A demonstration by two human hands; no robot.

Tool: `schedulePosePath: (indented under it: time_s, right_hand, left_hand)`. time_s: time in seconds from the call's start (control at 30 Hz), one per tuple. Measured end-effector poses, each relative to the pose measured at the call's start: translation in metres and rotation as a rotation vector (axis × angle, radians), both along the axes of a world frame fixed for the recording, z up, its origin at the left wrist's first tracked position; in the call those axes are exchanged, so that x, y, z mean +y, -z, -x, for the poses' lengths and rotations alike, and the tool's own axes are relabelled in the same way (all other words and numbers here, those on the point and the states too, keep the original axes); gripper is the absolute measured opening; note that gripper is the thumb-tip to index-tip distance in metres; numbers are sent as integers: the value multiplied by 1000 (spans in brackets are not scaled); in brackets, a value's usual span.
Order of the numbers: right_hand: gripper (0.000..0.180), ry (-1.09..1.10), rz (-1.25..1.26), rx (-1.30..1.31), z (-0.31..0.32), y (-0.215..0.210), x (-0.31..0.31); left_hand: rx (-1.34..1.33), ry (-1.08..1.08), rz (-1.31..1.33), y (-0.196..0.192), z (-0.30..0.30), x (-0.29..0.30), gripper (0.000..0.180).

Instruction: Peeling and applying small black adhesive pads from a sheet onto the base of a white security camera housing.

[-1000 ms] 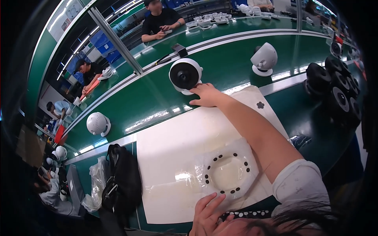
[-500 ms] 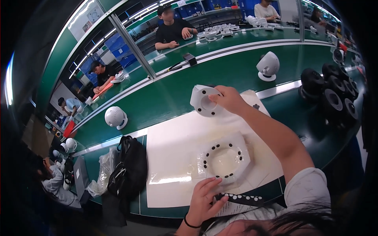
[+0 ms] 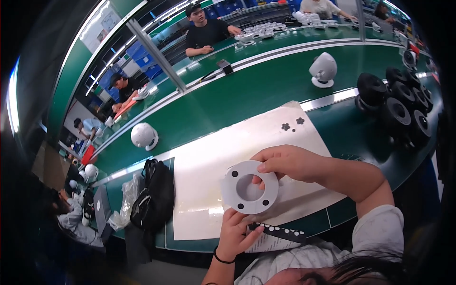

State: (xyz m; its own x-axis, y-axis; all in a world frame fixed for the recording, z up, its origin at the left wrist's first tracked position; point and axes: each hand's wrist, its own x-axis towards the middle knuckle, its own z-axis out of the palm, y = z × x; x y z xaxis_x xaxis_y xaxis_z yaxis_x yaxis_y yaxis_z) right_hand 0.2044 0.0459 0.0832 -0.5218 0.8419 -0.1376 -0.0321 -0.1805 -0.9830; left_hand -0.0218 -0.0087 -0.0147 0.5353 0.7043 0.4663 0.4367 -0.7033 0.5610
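Observation:
I hold a white round housing part (image 3: 249, 186) with a large centre hole and small dark holes around its ring, lifted above the white mat (image 3: 204, 166). My right hand (image 3: 287, 162) grips its upper right edge, one finger showing through the hole. My left hand (image 3: 236, 232) comes up from below and touches its lower edge with the fingertips. A dark strip with white dots (image 3: 278, 231) lies at the mat's near edge beside my left hand. Two small dark flower-shaped pieces (image 3: 292, 124) lie at the mat's far right corner.
A black bag (image 3: 153, 194) and a clear plastic bag (image 3: 124, 209) lie left of the mat. White dome units (image 3: 144, 136) (image 3: 323, 69) stand on the green belt. Several black round parts (image 3: 394, 102) are stacked at right. Other people sit at the far benches.
My right hand has pulled back from the belt to the near edge, bringing the white part with it. My left hand has risen to meet it. The white ring seen flat on the mat no longer shows.

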Motion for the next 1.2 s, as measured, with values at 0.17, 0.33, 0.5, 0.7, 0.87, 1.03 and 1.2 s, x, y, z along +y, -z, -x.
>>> schedulePosePath:
  time_s: [0.17, 0.33, 0.5, 0.7, 0.87, 1.03, 1.2]
  right_hand:
    - [46, -91, -7, -41, -4, 4, 5]
    - [49, -163, -20, 16, -4, 10, 12]
    - [51, -174, -11, 43, -6, 12, 14]
    - [52, -186, -29, 43, -8, 14, 15]
    - [52, -186, -24, 59, -9, 15, 15]
    - [52, -200, -11, 58, -8, 14, 17]
    - [53, -200, 12, 72, -9, 14, 19]
  left_hand:
    - [15, 9, 8, 0, 3, 3, 21]
    - [2, 21, -4, 0, 6, 5, 21]
    - [9, 36, 18, 3, 6, 6, 21]
    - [12, 37, 17, 3, 6, 5, 21]
    - [18, 44, 26, 3, 5, 5, 21]
    - [30, 42, -3, 0, 7, 5, 22]
    - [22, 41, 13, 1, 6, 6, 22]
